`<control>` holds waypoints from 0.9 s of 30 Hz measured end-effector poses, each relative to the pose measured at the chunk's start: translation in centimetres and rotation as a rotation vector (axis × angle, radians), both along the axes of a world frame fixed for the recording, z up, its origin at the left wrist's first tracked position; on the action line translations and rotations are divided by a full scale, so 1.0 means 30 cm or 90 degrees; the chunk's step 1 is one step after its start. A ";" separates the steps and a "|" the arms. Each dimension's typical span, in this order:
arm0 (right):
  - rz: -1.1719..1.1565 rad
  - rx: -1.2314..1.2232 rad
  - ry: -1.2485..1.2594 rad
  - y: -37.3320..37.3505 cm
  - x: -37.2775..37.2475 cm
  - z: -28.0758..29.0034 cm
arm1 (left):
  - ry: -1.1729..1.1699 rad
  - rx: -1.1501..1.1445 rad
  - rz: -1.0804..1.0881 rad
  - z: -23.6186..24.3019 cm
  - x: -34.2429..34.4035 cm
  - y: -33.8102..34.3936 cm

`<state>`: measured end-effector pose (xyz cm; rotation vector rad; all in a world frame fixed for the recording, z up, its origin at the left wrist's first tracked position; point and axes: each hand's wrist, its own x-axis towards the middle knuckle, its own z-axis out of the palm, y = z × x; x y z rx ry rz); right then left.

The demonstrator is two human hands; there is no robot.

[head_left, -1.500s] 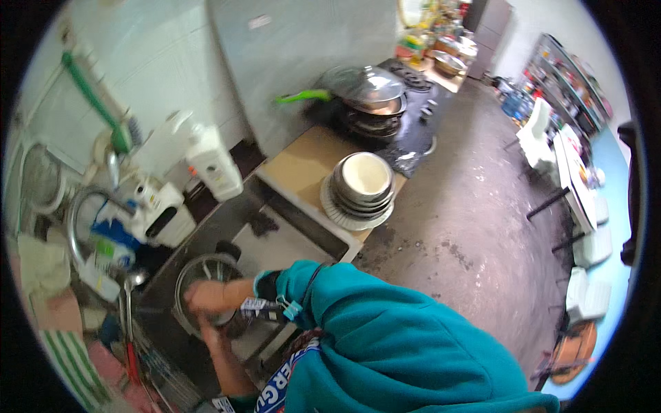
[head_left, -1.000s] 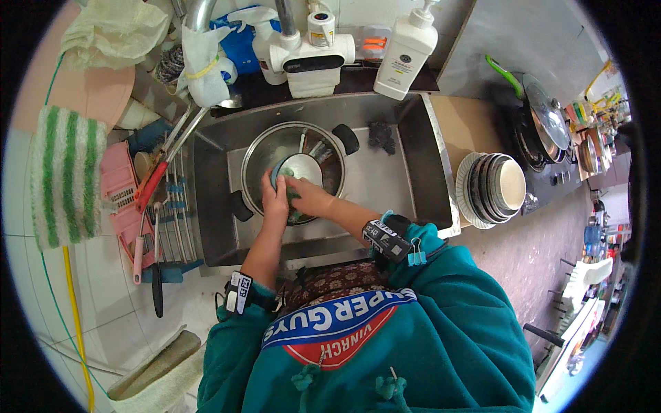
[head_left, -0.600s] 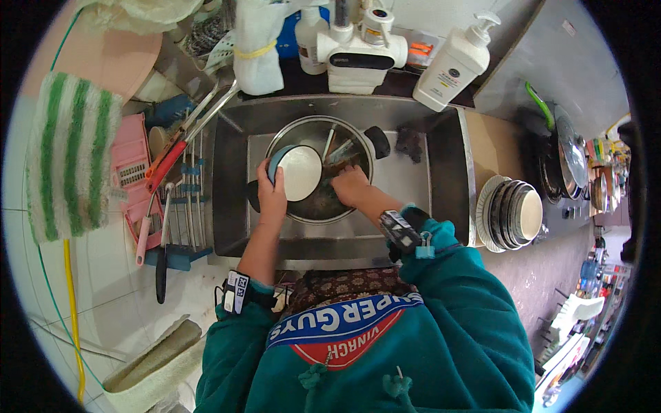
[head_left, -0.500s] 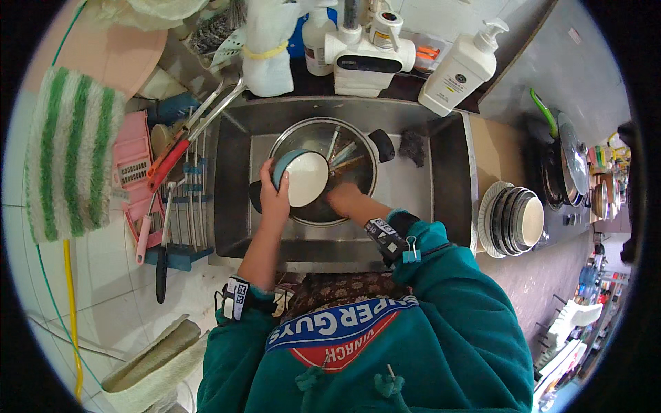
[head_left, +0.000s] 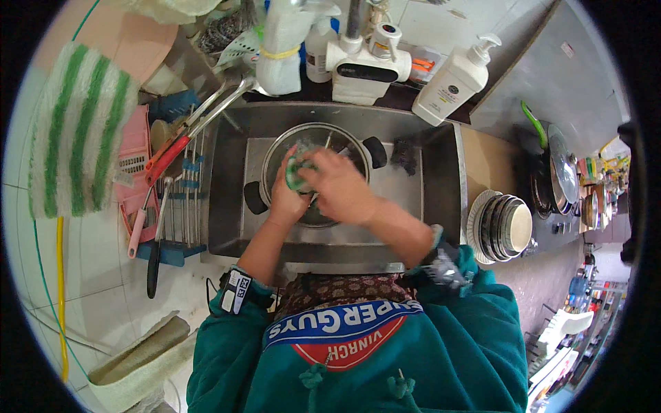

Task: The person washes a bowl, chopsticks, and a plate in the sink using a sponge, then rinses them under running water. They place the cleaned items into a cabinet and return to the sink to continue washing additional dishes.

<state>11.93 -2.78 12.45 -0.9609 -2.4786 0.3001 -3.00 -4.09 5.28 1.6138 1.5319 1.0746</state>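
Observation:
A round metal pot [head_left: 267, 161] with black side handles sits in the sink, with a few thin utensils [head_left: 328, 138] partly visible inside. Above it my left hand [head_left: 289, 201] is closed round a small green and whitish round thing [head_left: 297, 175], whose kind is hard to make out. My right hand [head_left: 342, 191] curls over this thing from the right, blurred by motion. Whatever its fingers hold is hidden. Both hands meet over the pot's middle, and they cover much of what lies below.
The steel sink [head_left: 405, 199] surrounds the pot, with a dark scouring pad [head_left: 403, 157] at its right. A stack of bowls [head_left: 513, 227] stands on the right counter. Behind are a white pump bottle [head_left: 451, 86] and a faucet unit [head_left: 365, 69]. Long-handled utensils [head_left: 165, 162] hang at left.
My right hand has risen from inside the pot and moved left to meet my left hand. The white-lined blue bowl that my left hand held no longer shows clearly. The view has shifted slightly.

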 end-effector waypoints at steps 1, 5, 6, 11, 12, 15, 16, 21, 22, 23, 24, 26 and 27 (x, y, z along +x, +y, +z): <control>-0.044 0.019 -0.085 -0.008 -0.040 -0.013 | -0.035 0.005 -0.007 0.007 0.009 0.005; -0.111 -0.125 -0.101 0.052 -0.017 -0.096 | -0.064 -0.019 0.002 0.030 0.013 0.021; -0.129 -0.211 -0.051 0.066 0.009 -0.113 | -0.042 -0.009 0.007 0.033 0.010 0.024; -0.196 -0.637 0.366 0.064 0.102 -0.139 | -0.463 -0.042 0.075 0.024 -0.007 0.024; -0.178 -0.721 0.528 0.038 0.095 -0.141 | -0.587 -0.086 0.124 0.014 -0.001 0.028; -0.244 -0.659 0.715 -0.034 -0.007 -0.160 | -0.966 -0.159 0.237 -0.027 0.042 0.025; -0.281 -0.655 0.731 -0.041 -0.017 -0.163 | -0.956 -0.186 0.266 -0.039 0.053 0.022; -0.260 -0.306 0.319 0.013 0.054 -0.140 | -0.463 -0.104 0.136 -0.024 0.004 0.049; -0.240 -0.325 0.269 0.018 0.061 -0.134 | -0.287 -0.037 0.053 -0.009 -0.015 0.060; -0.223 -0.331 0.233 0.019 0.063 -0.131 | -0.057 0.095 -0.012 0.002 -0.026 0.065; -0.184 -0.301 0.228 0.016 0.062 -0.130 | -0.078 0.037 0.008 0.012 -0.032 0.073; -0.231 -0.278 0.323 -0.001 0.037 -0.146 | -0.172 0.037 0.016 0.020 -0.041 0.084; -0.260 -0.272 0.381 -0.015 0.015 -0.164 | -0.296 -0.082 0.089 0.015 -0.044 0.083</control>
